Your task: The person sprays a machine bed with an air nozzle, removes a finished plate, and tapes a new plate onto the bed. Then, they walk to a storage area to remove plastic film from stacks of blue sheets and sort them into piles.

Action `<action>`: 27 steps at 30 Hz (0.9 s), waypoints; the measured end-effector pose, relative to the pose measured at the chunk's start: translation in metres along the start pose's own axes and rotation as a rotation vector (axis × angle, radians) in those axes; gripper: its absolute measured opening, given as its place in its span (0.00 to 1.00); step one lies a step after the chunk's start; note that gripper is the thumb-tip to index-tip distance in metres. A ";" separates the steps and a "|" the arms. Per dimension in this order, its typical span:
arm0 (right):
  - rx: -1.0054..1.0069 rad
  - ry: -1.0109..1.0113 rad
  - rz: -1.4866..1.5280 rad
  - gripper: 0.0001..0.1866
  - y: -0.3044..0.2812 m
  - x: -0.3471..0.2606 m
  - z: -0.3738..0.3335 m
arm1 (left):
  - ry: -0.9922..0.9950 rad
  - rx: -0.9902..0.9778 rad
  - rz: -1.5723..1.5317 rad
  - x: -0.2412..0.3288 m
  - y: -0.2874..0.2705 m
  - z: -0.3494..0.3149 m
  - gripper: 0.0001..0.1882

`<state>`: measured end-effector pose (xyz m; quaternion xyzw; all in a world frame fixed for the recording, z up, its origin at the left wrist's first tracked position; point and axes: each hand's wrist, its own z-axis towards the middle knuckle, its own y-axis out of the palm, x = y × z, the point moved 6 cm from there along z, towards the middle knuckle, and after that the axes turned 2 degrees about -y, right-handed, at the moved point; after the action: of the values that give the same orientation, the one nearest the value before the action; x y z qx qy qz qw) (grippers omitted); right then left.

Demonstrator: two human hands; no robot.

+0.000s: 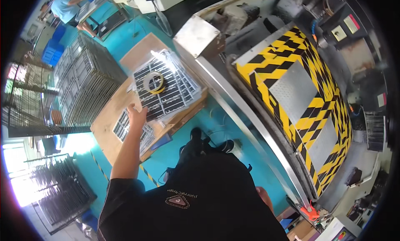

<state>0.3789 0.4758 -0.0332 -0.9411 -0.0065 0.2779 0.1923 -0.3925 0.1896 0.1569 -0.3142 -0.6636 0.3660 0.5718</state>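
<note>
My left hand [136, 115] reaches over a wooden table [106, 120]. Its thumb and fingers are apart, and I see nothing held between them. Just beyond the fingertips lies a stack of flat panels with dark slots and silvery bars [168, 100]; whether the hand touches it I cannot tell. A yellowish roll of tape [153, 83] rests on top of that stack. Under and beside my left wrist lies a lower stack of similar slotted panels [122, 125]. My right arm [265, 198] shows only in part beside my body, with the fingers hidden.
A machine with a yellow-and-black striped cover [287, 120] and a metal rail [254, 132] fills the right. Tall stacks of metal frames [85, 74] stand at left, with a rack of dark rods [60, 187] below. Another person [64, 8] works at a far table.
</note>
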 end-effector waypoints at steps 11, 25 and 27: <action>0.088 -0.484 -0.299 0.20 -0.047 -0.507 0.098 | -0.370 -0.996 -1.077 -0.036 0.031 0.021 0.17; 0.097 -0.686 -0.193 0.22 -0.019 -0.610 0.118 | -0.261 -1.095 -1.212 -0.021 0.013 0.016 0.27; 0.174 -0.732 -0.130 0.24 -0.031 -0.615 0.111 | -0.183 -1.072 -1.243 -0.015 -0.006 0.009 0.28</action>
<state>-0.1965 0.4709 0.2126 -0.7575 -0.1106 0.5823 0.2737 -0.3990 0.1731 0.1535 -0.0889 -0.8449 -0.3593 0.3861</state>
